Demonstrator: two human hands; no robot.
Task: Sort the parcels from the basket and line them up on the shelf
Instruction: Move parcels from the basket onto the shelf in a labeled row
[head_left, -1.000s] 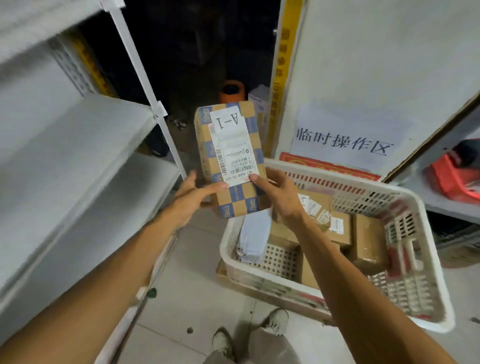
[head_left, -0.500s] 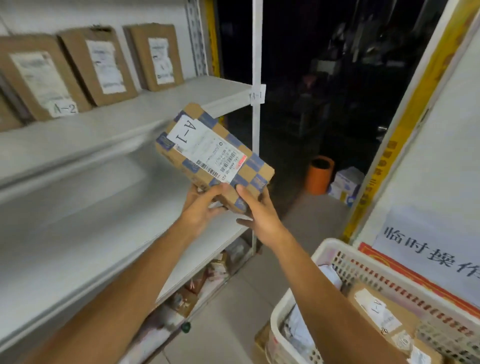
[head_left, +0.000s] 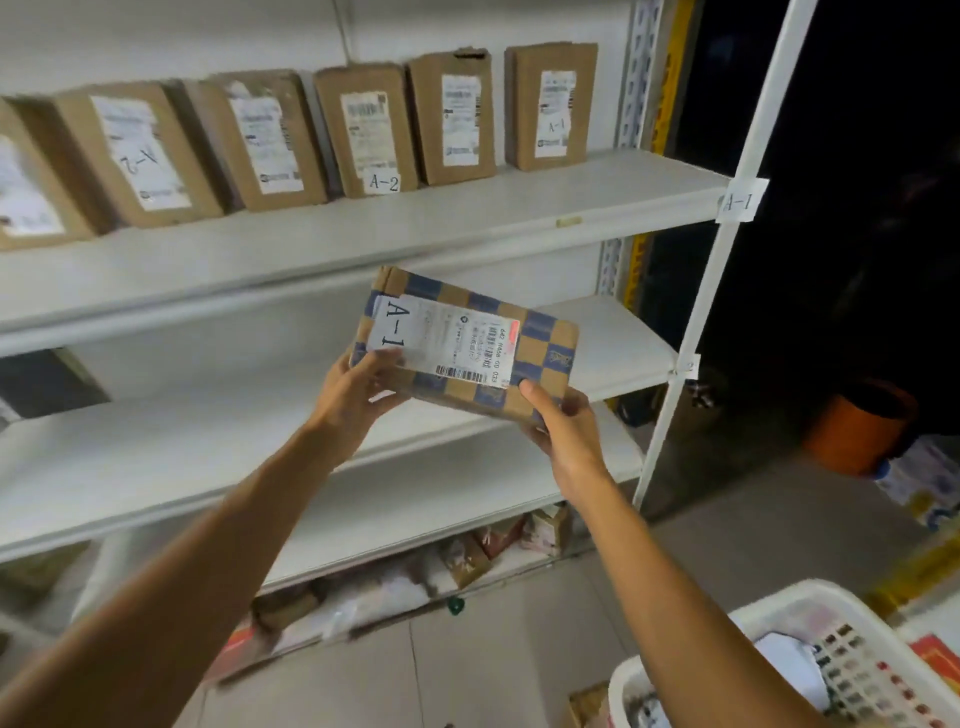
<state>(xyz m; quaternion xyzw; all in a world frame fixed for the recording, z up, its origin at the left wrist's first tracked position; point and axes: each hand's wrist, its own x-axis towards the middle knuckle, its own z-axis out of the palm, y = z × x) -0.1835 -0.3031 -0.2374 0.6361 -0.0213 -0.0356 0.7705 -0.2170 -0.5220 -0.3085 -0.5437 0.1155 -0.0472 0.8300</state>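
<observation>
We hold one parcel (head_left: 465, 345) in both hands, in the air in front of the shelf (head_left: 363, 234) and below its top board. Our left hand (head_left: 353, 397) is curled round the parcel's left end, thumb over the label; our right hand (head_left: 563, 426) cups the lower right corner from beneath, thumb on the face. Both are closed on it, and it lies tilted, label up.

We judge the job partly done. A row of parcels (head_left: 363, 135) already stands upright on the top board, leaning back against the wall; some bear "A-2", and the rightmost one (head_left: 553, 106) reads "A-1". Our parcel is also marked "A-1", and a tag (head_left: 740, 201) on the shelf's right post says the same, so we reckon its place is at the right end of that row, where bare board shows. The basket (head_left: 779, 649), low and right of the shelf, appears to hold more packages, so sorting is not finished.

The held parcel is a flat cardboard box, printed in a blue and tan check, with a smooth white label. The shelved ones are plain brown cardboard, a little dented. The shelf boards are smooth white-painted metal; the basket is white plastic lattice.
</observation>
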